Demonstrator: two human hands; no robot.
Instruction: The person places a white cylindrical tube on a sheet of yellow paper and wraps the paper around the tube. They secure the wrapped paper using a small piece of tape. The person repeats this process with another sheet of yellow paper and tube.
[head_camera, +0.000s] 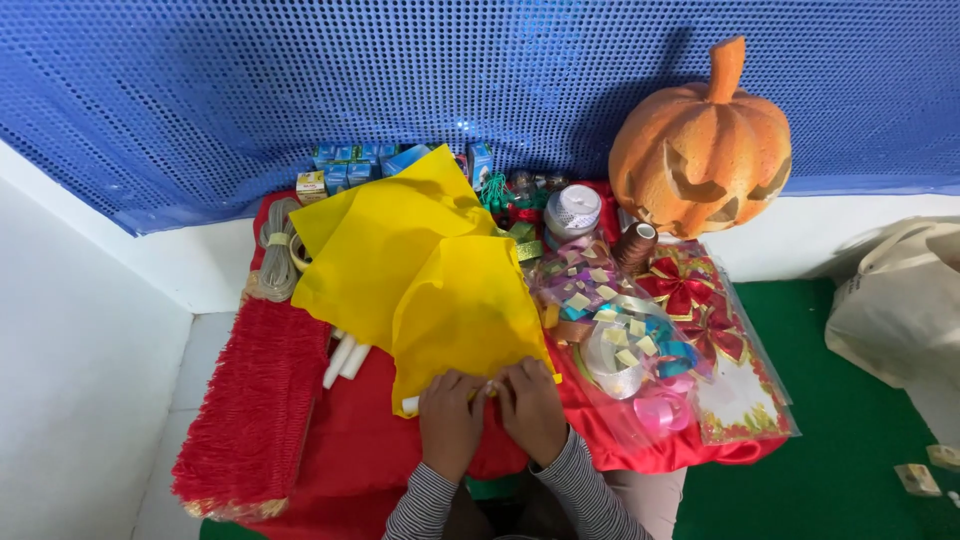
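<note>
Where fabric bends, both hands (490, 405) on yellow cloth (440, 290)

Bright yellow fabric (420, 270) up front, over a red cloth (340, 440) w/ red fringe (250, 410). Orange pumpkin (700, 150), blue dotted backdrop (300, 90), red-gold bows (690, 290), pastel ribbons (620, 330), green floor (830, 450). Sleeves (590, 495): grey-black stripes.

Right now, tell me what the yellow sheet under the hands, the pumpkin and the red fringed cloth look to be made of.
Yellow sheet: probably thin felt or non-woven fabric, matte, folding in soft creases.
Pumpkin: likely moulded foam or plastic, matte orange with a rough painted look and carved-in face.
Red fringed cloth: textile, with dense thread-like fringe along its edge.
Both the left hand and right hand press the sheet's lower edge.
</note>
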